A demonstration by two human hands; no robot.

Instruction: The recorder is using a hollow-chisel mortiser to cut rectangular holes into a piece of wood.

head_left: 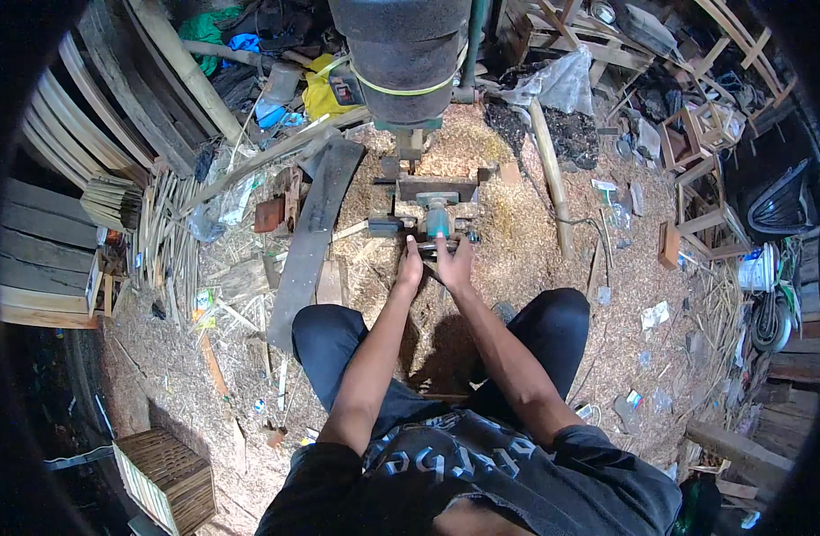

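In front of me stands a machine with a large dark cylindrical motor housing point(399, 54). Beneath its head point(412, 143) sits a metal vise point(438, 189) with a blue-green body part point(438, 221). At the near end of the vise, my left hand point(411, 264) is closed on the left side of a dark, partly hidden part point(435, 247). My right hand point(456, 265) grips the same part from the right, its thumb up against the blue-green body. Both forearms reach forward between my bent knees. The fingers' undersides are hidden.
Wood shavings point(508, 214) cover the floor. A dark plank point(313, 241) slants at the left, near thin wood strips point(166, 223). Right of the machine lie a pole point(551, 179) and a cable point(598, 223). Small wooden frames point(687, 134) stand at the far right, a woven box point(164, 478) lower left.
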